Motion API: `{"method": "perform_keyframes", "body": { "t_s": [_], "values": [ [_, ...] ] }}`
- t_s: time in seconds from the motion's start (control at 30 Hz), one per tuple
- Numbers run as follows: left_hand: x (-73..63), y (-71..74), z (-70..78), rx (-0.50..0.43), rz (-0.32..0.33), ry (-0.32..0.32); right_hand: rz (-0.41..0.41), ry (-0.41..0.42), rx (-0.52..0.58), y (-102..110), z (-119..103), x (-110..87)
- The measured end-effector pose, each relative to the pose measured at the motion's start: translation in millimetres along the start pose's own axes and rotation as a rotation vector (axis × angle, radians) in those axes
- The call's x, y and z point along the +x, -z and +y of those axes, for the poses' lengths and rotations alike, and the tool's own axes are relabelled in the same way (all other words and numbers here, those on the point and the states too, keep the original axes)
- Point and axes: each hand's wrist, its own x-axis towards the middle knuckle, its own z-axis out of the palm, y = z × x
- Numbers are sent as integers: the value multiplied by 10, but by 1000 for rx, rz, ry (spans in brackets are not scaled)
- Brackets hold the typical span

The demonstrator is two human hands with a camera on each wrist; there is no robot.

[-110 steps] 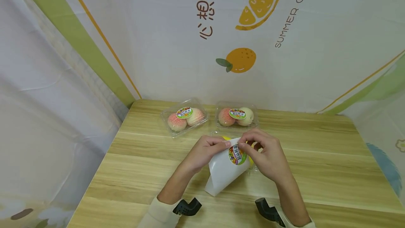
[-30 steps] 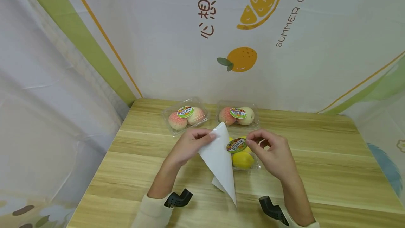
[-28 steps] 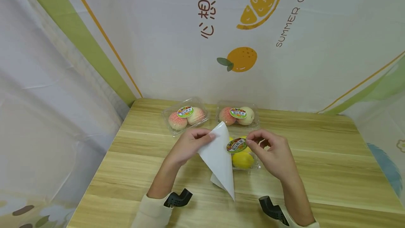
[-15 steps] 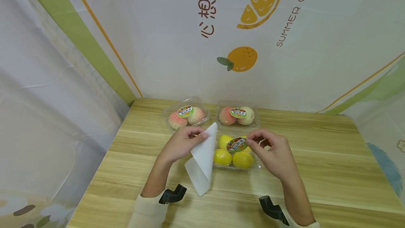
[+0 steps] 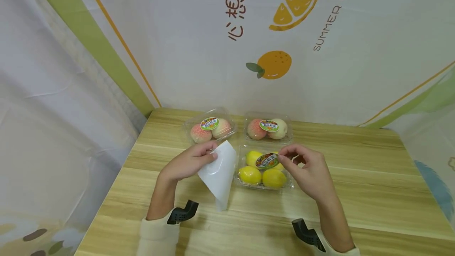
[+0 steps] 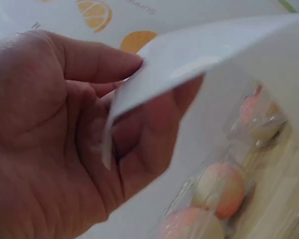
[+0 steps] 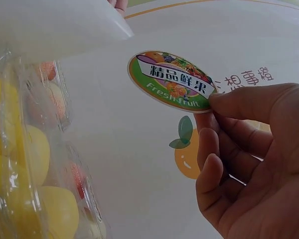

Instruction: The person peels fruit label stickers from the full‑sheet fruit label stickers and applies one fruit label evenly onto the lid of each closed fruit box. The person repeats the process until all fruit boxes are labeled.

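My left hand (image 5: 188,162) pinches a curling white sheet of sticker backing paper (image 5: 221,171) between thumb and fingers, left of the lemon box. In the left wrist view the backing paper (image 6: 189,59) bends away over the fingers. My right hand (image 5: 305,171) pinches one end of an oval fruit sticker (image 5: 266,161), held above the clear plastic box of lemons (image 5: 250,175). The right wrist view shows the sticker (image 7: 172,82) face-on, with "Fresh fruit" print, apart from the box. Several yellow lemons lie inside that box; sticker and fingers partly cover them.
Behind stand two clear boxes of peaches, a left one (image 5: 201,132) and a right one (image 5: 256,128), each with an oval sticker on its lid. They sit near the back edge of the wooden table (image 5: 355,177), against a printed curtain (image 5: 185,50).
The sticker has come off the backing paper into my right hand. My left hand has moved left with the paper, uncovering the lemon box. The right hand has barely moved in the last second.
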Motion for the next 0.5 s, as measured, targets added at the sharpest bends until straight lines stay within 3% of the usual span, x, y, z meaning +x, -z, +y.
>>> {"method": "perform_keyframes", "body": {
  "t_s": [0.23, 0.5],
  "values": [
    [-149, 250, -160, 257, 108, 168, -9, -1, 13, -14, 8, 5],
    [-311, 513, -357, 421, 228, 375, -17, -2, 20, -32, 9, 15]
  ]
}}
